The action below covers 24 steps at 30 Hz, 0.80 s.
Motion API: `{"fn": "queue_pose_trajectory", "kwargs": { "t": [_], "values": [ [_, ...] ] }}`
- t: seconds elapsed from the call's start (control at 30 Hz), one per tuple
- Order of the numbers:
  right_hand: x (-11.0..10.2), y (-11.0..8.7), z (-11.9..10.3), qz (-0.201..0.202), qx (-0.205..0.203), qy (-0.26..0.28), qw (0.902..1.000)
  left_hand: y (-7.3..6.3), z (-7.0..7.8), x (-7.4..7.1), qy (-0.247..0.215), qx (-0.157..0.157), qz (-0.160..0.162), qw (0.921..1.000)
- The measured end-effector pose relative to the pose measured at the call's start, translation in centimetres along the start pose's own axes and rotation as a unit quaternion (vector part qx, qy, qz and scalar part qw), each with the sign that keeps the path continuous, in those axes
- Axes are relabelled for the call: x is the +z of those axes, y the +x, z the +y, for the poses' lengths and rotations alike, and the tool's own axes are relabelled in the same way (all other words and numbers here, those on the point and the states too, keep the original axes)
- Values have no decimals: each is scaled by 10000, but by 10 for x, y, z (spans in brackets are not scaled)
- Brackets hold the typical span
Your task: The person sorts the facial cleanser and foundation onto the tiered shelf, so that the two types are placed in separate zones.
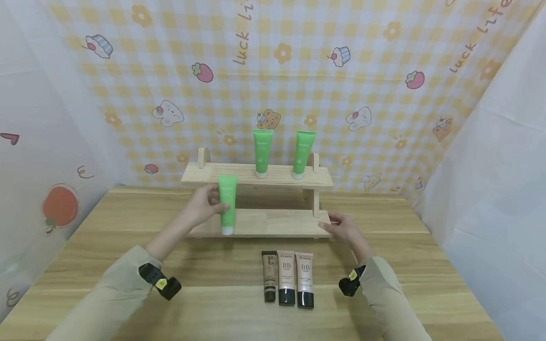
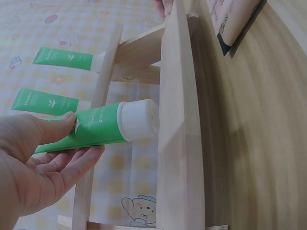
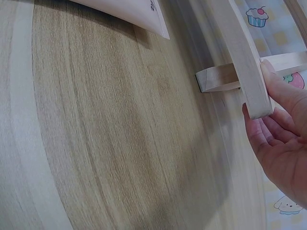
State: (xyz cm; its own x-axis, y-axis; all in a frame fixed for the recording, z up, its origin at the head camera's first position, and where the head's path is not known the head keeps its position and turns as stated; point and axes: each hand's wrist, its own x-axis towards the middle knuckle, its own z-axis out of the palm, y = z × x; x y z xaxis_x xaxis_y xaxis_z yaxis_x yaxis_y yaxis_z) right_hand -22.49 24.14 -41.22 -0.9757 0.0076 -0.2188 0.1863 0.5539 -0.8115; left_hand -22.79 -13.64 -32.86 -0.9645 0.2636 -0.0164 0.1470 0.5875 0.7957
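Between thumb and fingers my left hand (image 1: 207, 204) grips a green squeeze tube (image 1: 228, 201), its white cap down, in front of the left part of a two-tier wooden rack (image 1: 273, 222). In the left wrist view the tube's white cap (image 2: 139, 120) is close to the lower shelf board (image 2: 180, 143). My right hand (image 1: 343, 228) pinches the right end of that lower shelf, thumb on top and fingers beneath, as the right wrist view shows at the board's end (image 3: 259, 105). Two more green tubes, one mid-shelf (image 1: 262, 152) and one at right (image 1: 303, 154), stand cap-down on the upper shelf.
On the wooden table (image 1: 222, 308) before the rack lie three tubes side by side: a slim brown one (image 1: 269, 274) and two pinkish BB cream tubes, left (image 1: 286, 277) and right (image 1: 304, 279). A checked cloth (image 1: 281, 85) hangs behind the rack.
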Motion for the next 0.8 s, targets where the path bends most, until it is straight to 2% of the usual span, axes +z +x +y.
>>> {"fn": "queue_pose_trajectory", "kwargs": {
  "t": [0.3,0.8],
  "values": [
    [0,1,0,6,-26,-21,10000,10,3,-14,-99,-88,174,9998],
    [0,-1,-2,-1,-18,-67,10000,18,13,-33,-106,40,629,9980]
  ]
}}
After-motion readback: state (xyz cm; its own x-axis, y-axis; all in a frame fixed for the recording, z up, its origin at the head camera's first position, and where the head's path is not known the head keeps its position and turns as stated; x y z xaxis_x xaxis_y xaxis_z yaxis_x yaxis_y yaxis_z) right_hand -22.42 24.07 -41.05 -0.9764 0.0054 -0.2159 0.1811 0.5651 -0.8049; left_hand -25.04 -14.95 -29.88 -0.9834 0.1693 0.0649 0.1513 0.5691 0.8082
